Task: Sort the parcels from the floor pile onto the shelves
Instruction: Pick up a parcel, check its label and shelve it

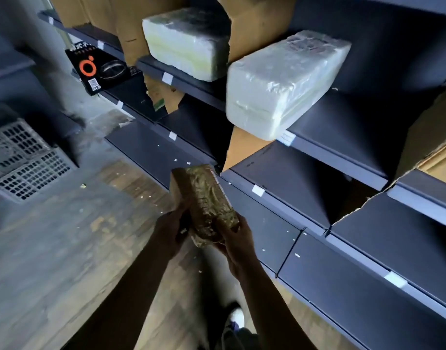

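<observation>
Now we are gripping one brown film-wrapped parcel with both hands, our left hand curling round its near left side and our right hand round its near right corner, above the floor just before the dark shelves. Two more are sitting on upper shelves, a far white parcel and a near white parcel, both overhanging the edge. One black box is sitting further left.
</observation>
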Demonstrator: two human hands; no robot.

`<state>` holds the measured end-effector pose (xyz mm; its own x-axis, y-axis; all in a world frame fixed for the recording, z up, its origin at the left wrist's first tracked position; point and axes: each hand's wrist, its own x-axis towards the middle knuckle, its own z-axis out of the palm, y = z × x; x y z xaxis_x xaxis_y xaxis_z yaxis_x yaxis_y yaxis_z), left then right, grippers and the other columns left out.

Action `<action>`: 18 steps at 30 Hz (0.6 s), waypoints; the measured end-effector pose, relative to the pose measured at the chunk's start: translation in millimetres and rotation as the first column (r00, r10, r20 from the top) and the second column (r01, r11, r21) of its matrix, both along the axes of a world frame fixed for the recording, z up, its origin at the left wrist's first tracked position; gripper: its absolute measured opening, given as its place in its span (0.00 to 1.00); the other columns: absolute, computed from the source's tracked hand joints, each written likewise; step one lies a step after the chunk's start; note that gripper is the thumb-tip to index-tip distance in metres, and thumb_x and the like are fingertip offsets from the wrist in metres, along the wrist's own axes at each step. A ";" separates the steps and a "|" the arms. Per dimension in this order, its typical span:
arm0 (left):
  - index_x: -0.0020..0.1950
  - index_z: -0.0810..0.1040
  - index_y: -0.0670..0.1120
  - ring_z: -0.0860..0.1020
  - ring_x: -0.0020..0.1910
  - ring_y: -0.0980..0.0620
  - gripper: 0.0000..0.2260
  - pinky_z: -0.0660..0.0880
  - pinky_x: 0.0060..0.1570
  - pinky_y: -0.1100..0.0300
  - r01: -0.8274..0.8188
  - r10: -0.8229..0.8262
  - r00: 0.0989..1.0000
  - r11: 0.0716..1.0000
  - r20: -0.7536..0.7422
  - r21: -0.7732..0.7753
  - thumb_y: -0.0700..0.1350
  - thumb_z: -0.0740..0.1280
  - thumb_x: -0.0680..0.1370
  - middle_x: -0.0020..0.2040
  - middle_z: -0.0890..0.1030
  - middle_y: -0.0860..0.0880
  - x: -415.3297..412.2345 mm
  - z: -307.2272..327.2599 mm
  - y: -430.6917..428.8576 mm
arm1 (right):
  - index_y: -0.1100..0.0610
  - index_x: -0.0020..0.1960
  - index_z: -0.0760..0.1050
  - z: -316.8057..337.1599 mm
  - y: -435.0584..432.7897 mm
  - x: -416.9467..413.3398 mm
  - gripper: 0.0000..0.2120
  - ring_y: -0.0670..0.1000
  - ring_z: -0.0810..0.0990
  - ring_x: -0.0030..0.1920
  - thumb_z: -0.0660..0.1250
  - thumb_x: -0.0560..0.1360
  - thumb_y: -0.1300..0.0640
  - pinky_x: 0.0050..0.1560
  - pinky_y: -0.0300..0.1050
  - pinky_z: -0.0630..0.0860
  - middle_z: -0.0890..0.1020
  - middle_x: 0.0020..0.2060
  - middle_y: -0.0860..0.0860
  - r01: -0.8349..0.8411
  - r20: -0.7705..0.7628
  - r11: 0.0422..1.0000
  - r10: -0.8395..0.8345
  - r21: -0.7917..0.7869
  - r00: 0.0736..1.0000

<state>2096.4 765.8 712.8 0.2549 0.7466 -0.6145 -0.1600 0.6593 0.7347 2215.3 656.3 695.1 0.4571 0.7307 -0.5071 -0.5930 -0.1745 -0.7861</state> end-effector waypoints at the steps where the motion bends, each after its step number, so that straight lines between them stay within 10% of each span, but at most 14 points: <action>1: 0.47 0.81 0.38 0.81 0.41 0.46 0.08 0.78 0.39 0.55 0.002 -0.002 1.000 1.000 -0.019 0.002 0.43 0.73 0.79 0.36 0.86 0.45 2.2 1.1 7.0 | 0.55 0.71 0.71 -2.6 6.3 4.4 0.23 0.51 0.87 0.44 0.73 0.78 0.62 0.39 0.44 0.84 0.80 0.59 0.58 -0.004 0.011 1.000 0.004 -0.001 1.000; 4: 0.51 0.80 0.38 0.82 0.49 0.44 0.11 0.79 0.50 0.51 0.016 -0.016 0.998 1.000 -0.058 0.006 0.45 0.75 0.77 0.47 0.86 0.43 11.0 -1.7 19.8 | 0.51 0.67 0.70 -8.5 22.9 14.4 0.20 0.49 0.83 0.48 0.74 0.78 0.58 0.39 0.41 0.83 0.79 0.55 0.51 -0.020 0.110 1.000 0.019 0.014 0.994; 9: 0.55 0.81 0.43 0.82 0.56 0.44 0.10 0.79 0.54 0.49 0.074 -0.074 0.996 0.997 -0.051 0.012 0.49 0.72 0.79 0.54 0.87 0.44 23.9 -13.1 26.0 | 0.41 0.57 0.74 -16.0 38.9 30.5 0.22 0.57 0.84 0.57 0.79 0.68 0.41 0.58 0.64 0.83 0.82 0.56 0.51 -0.001 0.241 0.998 0.015 -0.058 0.970; 15: 0.74 0.74 0.44 0.80 0.66 0.41 0.27 0.79 0.60 0.47 0.274 -0.274 0.946 0.962 0.172 0.024 0.59 0.66 0.81 0.68 0.81 0.41 44.3 -10.1 40.0 | 0.61 0.68 0.75 -14.4 10.1 51.6 0.23 0.62 0.85 0.55 0.72 0.76 0.54 0.50 0.55 0.85 0.84 0.59 0.64 0.066 -0.115 0.997 -0.062 0.036 0.991; 18: 0.61 0.85 0.44 0.83 0.61 0.44 0.19 0.79 0.60 0.49 0.369 -0.329 0.877 0.928 0.350 -0.051 0.55 0.63 0.82 0.62 0.85 0.42 66.9 -17.9 36.1 | 0.66 0.71 0.75 -14.6 -11.7 46.4 0.23 0.68 0.78 0.67 0.69 0.79 0.57 0.54 0.56 0.83 0.80 0.65 0.67 0.250 -0.282 0.963 -0.213 0.099 0.935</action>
<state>2163.3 801.9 694.9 0.6883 0.5024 -0.5233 -0.1238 0.7921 0.5976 2261.7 644.6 680.5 0.4833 0.6891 -0.5400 -0.7949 0.0869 -0.6005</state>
